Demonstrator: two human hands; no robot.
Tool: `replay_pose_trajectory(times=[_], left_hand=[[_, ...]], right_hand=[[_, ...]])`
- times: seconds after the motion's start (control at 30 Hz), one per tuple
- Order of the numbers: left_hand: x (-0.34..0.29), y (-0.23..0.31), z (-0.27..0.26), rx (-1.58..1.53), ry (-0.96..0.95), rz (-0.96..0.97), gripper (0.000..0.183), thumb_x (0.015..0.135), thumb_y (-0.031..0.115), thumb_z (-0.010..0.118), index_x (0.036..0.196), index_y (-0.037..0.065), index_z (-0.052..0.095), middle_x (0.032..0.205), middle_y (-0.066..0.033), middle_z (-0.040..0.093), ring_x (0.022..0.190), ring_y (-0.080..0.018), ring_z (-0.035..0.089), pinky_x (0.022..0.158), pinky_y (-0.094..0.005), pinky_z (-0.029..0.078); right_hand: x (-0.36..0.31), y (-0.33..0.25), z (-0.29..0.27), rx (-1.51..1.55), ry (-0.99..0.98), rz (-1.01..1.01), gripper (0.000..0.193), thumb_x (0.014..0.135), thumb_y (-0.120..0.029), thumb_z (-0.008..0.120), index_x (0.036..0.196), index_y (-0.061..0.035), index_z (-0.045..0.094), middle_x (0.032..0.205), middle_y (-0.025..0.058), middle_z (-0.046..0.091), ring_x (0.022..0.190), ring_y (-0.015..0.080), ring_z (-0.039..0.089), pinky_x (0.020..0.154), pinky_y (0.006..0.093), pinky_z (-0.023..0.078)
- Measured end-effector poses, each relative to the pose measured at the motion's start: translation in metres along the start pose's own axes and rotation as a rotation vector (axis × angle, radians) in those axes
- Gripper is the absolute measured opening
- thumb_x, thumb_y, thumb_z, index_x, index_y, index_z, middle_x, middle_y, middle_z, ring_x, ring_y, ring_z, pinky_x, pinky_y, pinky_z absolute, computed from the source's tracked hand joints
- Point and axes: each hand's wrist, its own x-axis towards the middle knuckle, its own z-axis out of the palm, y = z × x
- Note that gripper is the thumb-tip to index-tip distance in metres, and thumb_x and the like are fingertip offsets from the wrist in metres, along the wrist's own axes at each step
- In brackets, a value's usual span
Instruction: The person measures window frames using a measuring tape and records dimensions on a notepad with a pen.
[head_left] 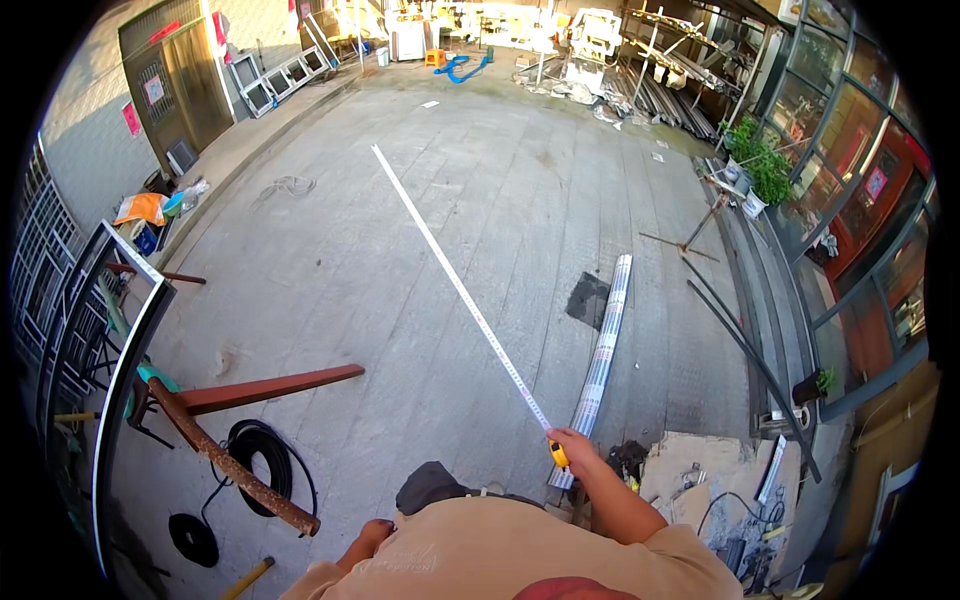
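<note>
My right hand [575,447] grips a yellow tape measure [558,455] in front of my body. Its long white blade [455,280] is pulled out and slants far up and left over the concrete yard. Whether the blade's far end touches the ground, I cannot tell. Down beside my left hip is my left hand [377,531], seen from above with its fingers mostly hidden. Just past the tape lies a long bundle of wrapped, silvery bars [606,345] on the ground, its near end close to my right hand.
At left, a rusty bar [235,468] and a red-brown beam [272,389] jut out near a coiled black hose [262,462] and a metal frame [130,330]. Boards with tools [715,490] lie at right, below dark bars [752,365] and steps [768,300].
</note>
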Motion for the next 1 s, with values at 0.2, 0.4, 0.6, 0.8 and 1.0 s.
replay_pose_trajectory(times=[0.2, 0.4, 0.6, 0.8, 1.0], left_hand=[[0.11, -0.002, 0.013, 0.15, 0.002, 0.01, 0.049, 0.092, 0.05, 0.061, 0.116, 0.012, 0.081, 0.12, -0.0178, 0.077, 0.113, -0.0377, 0.072, 0.097, -0.0477, 0.056], [0.172, 0.07, -0.076, -0.145, 0.156, -0.133, 0.052, 0.087, 0.049, 0.071, 0.116, 0.006, 0.08, 0.118, -0.0221, 0.076, 0.111, -0.0402, 0.073, 0.096, -0.0458, 0.057], [0.226, 0.123, -0.199, -0.609, 0.255, -0.258, 0.03, 0.097, 0.025, 0.066, 0.112, 0.0, 0.077, 0.094, -0.0168, 0.076, 0.081, -0.0252, 0.075, 0.065, -0.0389, 0.059], [0.293, 0.142, -0.291, -0.919, 0.294, -0.274, 0.034, 0.103, 0.021, 0.062, 0.13, 0.0, 0.067, 0.099, -0.0137, 0.073, 0.074, -0.0239, 0.072, 0.056, -0.0354, 0.054], [0.341, 0.121, -0.306, -1.064, 0.391, -0.39, 0.034, 0.104, 0.024, 0.06, 0.127, 0.0, 0.069, 0.1, -0.0134, 0.074, 0.073, -0.0226, 0.071, 0.056, -0.0347, 0.054]], right_hand=[[0.082, -0.111, 0.082, -0.093, -0.155, -0.075, 0.032, 0.095, -0.03, 0.081, 0.113, -0.0045, 0.074, 0.092, 0.0, 0.068, 0.08, 0.0116, 0.06, 0.071, 0.028, 0.048], [0.131, -0.146, 0.154, -0.04, -0.271, 0.004, 0.031, 0.097, -0.031, 0.08, 0.112, -0.0055, 0.073, 0.092, -0.0002, 0.068, 0.079, 0.0114, 0.061, 0.07, 0.0276, 0.048], [0.172, -0.227, 0.221, -0.109, -0.374, 0.017, 0.031, 0.099, -0.034, 0.078, 0.112, -0.0065, 0.073, 0.091, -0.0008, 0.067, 0.079, 0.0109, 0.061, 0.07, 0.0275, 0.048], [0.257, -0.292, 0.269, -0.233, -0.361, 0.056, 0.039, 0.098, -0.034, 0.079, 0.12, -0.0027, 0.07, 0.097, 0.0031, 0.069, 0.083, 0.0135, 0.064, 0.073, 0.0296, 0.051], [0.372, -0.364, 0.357, -0.289, -0.491, 0.053, 0.03, 0.098, -0.029, 0.079, 0.113, -0.0042, 0.071, 0.092, 0.0005, 0.068, 0.08, 0.0125, 0.063, 0.069, 0.0279, 0.05]])
